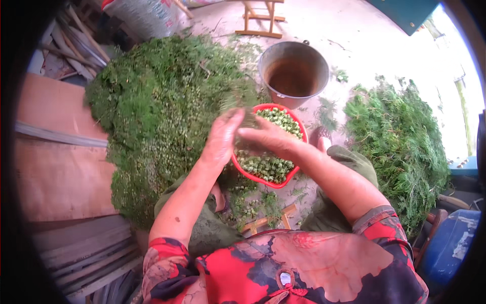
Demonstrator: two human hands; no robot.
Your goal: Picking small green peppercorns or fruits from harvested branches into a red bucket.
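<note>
Above a red plastic basin filled with small pale green cones or seed pods, my two hands come close together. A feathery green sprig, blurred by motion, sticks up from between them. My left hand, at the basin's left rim, appears closed on this sprig. My right hand reaches over the basin from the right, thumb toward the left hand; its other fingers are dark and smeared, so their grip is hidden.
A large heap of green branches lies left, another pile of sprigs right. Beyond the basin stands a metal bucket with a rusty inside. A wooden stool, a stuffed sack, boards and a blue drum surround the spot.
</note>
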